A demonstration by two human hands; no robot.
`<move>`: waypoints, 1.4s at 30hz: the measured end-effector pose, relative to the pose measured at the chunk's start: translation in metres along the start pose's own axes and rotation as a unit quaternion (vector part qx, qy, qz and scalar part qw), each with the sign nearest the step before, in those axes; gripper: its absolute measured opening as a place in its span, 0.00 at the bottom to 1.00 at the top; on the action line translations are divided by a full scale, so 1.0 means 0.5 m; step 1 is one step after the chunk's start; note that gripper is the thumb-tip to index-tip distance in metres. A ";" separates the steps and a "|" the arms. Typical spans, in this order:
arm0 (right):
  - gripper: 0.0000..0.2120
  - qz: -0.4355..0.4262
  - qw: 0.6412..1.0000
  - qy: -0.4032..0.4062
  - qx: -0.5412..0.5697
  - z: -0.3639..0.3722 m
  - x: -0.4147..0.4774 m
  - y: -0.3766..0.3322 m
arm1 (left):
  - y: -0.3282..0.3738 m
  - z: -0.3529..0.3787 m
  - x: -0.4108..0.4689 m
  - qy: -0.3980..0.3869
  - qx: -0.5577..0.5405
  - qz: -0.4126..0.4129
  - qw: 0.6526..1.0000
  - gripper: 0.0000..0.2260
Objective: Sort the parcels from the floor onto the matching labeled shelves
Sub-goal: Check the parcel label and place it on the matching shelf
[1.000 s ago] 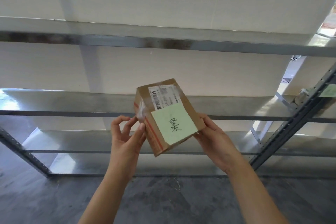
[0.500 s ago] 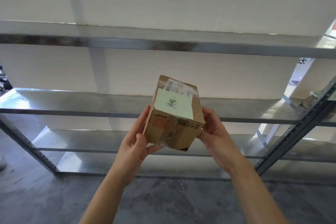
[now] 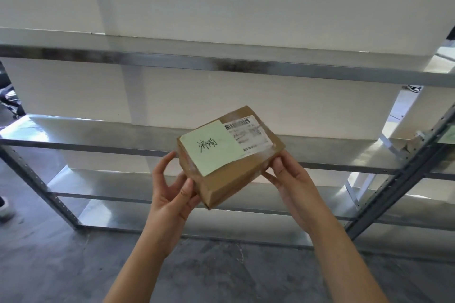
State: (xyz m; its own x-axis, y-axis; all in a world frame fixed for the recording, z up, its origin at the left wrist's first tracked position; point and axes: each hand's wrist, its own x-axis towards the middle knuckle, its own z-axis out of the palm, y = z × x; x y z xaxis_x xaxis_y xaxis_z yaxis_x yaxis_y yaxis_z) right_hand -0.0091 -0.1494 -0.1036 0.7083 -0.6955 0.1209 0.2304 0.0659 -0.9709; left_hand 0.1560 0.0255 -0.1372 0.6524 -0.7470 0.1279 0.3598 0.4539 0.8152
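I hold a small brown cardboard parcel (image 3: 236, 174) in front of me with both hands. Its top face carries a pale green note (image 3: 210, 149) with black handwriting and a white barcode label (image 3: 248, 135). My left hand (image 3: 172, 189) grips the parcel's near left corner, thumb on the front side. My right hand (image 3: 293, 184) holds the right end with fingertips. Behind the parcel stands a metal shelf rack (image 3: 221, 66) with several bare tiers.
A grey perforated upright (image 3: 403, 179) leans at the right, another (image 3: 37, 179) at the left. A green label (image 3: 450, 134) sits at the far right edge. A shoe (image 3: 3, 206) shows at the left on the grey concrete floor (image 3: 73, 265).
I have turned the parcel in my hands so its green note lies flat and faces me with the writing upright. Both hands shifted their grip; the view moved slightly nearer the rack.
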 end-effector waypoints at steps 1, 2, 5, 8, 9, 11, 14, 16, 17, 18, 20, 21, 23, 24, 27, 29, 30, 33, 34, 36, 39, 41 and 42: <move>0.20 0.010 1.000 0.018 0.019 -0.009 -0.001 -0.004 | -0.003 0.008 -0.002 0.013 -0.001 0.010 1.000 0.19; 0.19 0.017 0.999 0.030 0.029 -0.016 -0.002 -0.007 | -0.003 0.019 -0.005 0.025 -0.003 0.018 1.000 0.14; 0.11 0.023 0.999 0.033 0.006 -0.035 -0.009 -0.013 | -0.015 0.039 -0.013 0.030 0.024 0.018 0.999 0.08; 0.14 0.033 0.999 0.040 -0.016 -0.049 -0.018 -0.023 | -0.026 0.078 -0.029 0.061 0.041 0.011 0.997 0.13; 0.14 0.031 0.998 0.046 -0.015 -0.055 -0.020 -0.024 | -0.029 0.091 -0.034 0.066 0.050 0.012 0.997 0.14; 0.13 0.025 0.998 0.056 0.001 -0.064 -0.024 -0.021 | -0.041 0.114 -0.040 0.077 0.068 0.011 0.995 0.12; 0.10 0.011 0.998 0.057 0.031 -0.061 -0.030 -0.017 | -0.048 0.148 -0.056 0.109 0.065 -0.003 0.992 0.12; 0.09 0.000 0.997 0.059 0.044 -0.059 -0.034 -0.012 | -0.046 0.168 -0.074 0.133 0.104 -0.001 0.986 0.12; 0.08 -0.007 0.997 0.060 0.036 -0.061 -0.037 -0.007 | -0.045 0.176 -0.084 0.145 0.151 0.006 0.978 0.12; 0.07 -0.012 0.998 0.059 0.023 -0.063 -0.040 -0.005 | -0.046 0.181 -0.094 0.161 0.195 0.017 0.967 0.12; 0.10 -0.014 0.999 0.048 -0.008 -0.069 -0.044 0.002 | -0.052 0.187 -0.110 0.193 0.246 0.047 0.949 0.11; 0.12 -0.010 0.999 0.041 -0.019 -0.070 -0.047 0.001 | -0.057 0.186 -0.116 0.204 0.255 0.061 0.943 0.10; 0.12 0.001 0.999 0.034 -0.031 -0.071 -0.051 -0.005 | -0.060 0.188 -0.121 0.231 0.244 0.079 0.938 0.08; 0.12 0.004 0.999 0.032 -0.035 -0.072 -0.052 -0.007 | -0.059 0.190 -0.123 0.237 0.231 0.082 0.940 0.08; 0.10 0.003 0.998 0.018 -0.056 -0.081 -0.052 -0.007 | -0.058 0.194 -0.127 0.230 0.191 0.075 0.951 0.09; 0.10 0.010 0.998 0.009 -0.066 -0.087 -0.051 -0.006 | -0.056 0.197 -0.130 0.227 0.179 0.076 0.954 0.07; 0.09 0.013 0.997 0.008 -0.071 -0.087 -0.049 -0.007 | -0.053 0.200 -0.131 0.231 0.179 0.081 0.953 0.08; 0.10 0.008 0.995 0.002 -0.095 -0.072 -0.042 -0.011 | -0.041 0.198 -0.133 0.242 0.173 0.106 0.949 0.11; 0.11 0.004 0.995 -0.003 -0.097 -0.063 -0.040 -0.012 | -0.038 0.194 -0.135 0.242 0.175 0.114 0.947 0.13; 0.13 0.000 0.995 -0.018 -0.096 -0.039 -0.036 -0.012 | -0.031 0.179 -0.139 0.251 0.186 0.123 0.942 0.13; 0.15 0.017 0.994 -0.049 -0.093 0.001 -0.031 -0.001 | -0.018 0.150 -0.153 0.273 0.197 0.132 0.932 0.12; 0.16 0.033 0.993 -0.068 -0.091 0.032 -0.028 0.008 | -0.007 0.124 -0.165 0.283 0.203 0.134 0.928 0.11; 0.17 0.039 0.992 -0.076 -0.091 0.049 -0.026 0.014 | -0.001 0.108 -0.172 0.286 0.205 0.134 0.926 0.11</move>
State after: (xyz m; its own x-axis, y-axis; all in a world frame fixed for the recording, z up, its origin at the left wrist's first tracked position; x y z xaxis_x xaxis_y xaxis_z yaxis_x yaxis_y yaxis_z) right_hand -0.0005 -0.1222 -0.1068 0.8149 -0.5764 0.0610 0.0569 -0.0252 -0.9981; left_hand 0.0635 0.0633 -0.1181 0.9708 -0.2003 0.1319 -0.0732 0.2762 0.9583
